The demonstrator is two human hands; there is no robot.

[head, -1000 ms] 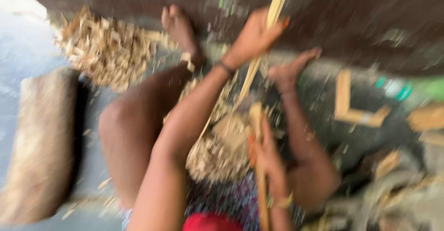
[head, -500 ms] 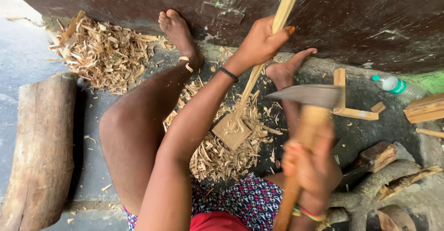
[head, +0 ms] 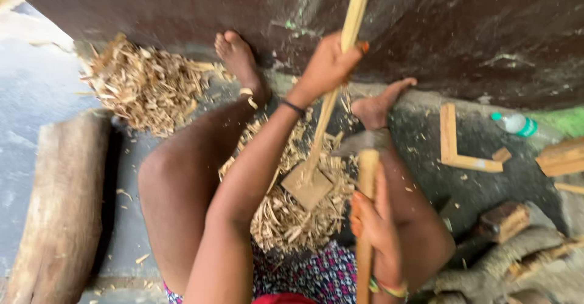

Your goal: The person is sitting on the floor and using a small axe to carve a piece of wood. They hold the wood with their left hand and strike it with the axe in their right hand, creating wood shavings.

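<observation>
Bamboo stick [head: 331, 106] upright in left hand [head: 325, 67], hatchet [head: 364, 158] in right hand [head: 374, 225], shavings [head: 292, 213] beneath

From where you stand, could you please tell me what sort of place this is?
Probably an outdoor woodworking spot on the ground: wood shavings heaped by a wall, a log lying alongside, and an axe in the right hand.

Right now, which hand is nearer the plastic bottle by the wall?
Right. The right hand grips the axe handle below-left of the plastic bottle; the left hand holds the stick farther left.
</observation>
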